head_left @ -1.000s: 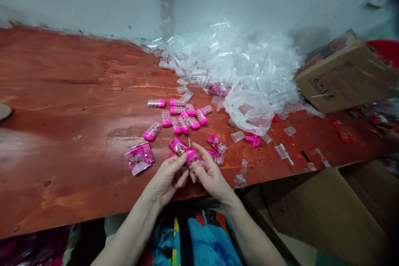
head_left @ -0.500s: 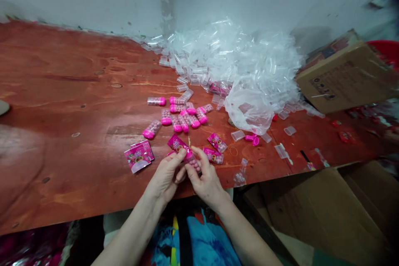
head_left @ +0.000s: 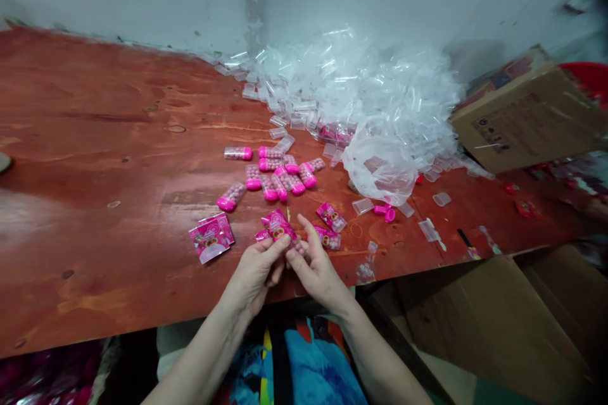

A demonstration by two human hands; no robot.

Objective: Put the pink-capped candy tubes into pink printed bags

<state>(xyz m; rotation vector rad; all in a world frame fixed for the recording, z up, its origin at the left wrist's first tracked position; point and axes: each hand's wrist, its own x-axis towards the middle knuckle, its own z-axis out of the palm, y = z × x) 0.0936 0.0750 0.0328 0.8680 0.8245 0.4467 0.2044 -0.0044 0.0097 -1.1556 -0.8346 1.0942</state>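
My left hand (head_left: 256,266) is closed, its thumb and fingers pinching a candy tube near the table's front edge. A pink printed sleeve (head_left: 277,224) covers the tube's far end, and pink candies show at the near end. My right hand (head_left: 319,273) grips that near end between thumb and fingers, with its index finger raised. Fingers hide part of the tube. To the right lie sleeved candy tubes (head_left: 331,216). A small stack of flat pink sleeves (head_left: 211,238) rests at the left. Beyond my hands, several bare tubes of candy with pink caps (head_left: 278,182) lie clustered.
A large heap of clear plastic tubes (head_left: 351,85) sits against the wall, with a crumpled plastic bag (head_left: 380,164) in front. Pink caps (head_left: 386,211) and loose clear pieces lie to the right. A cardboard box (head_left: 527,117) stands tilted at the far right; another box (head_left: 484,310) is below the table.
The pink sleeve has come nearer and now covers the pink cap that was visible. Both hands stay close together, and my right index finger has lifted off the tube.
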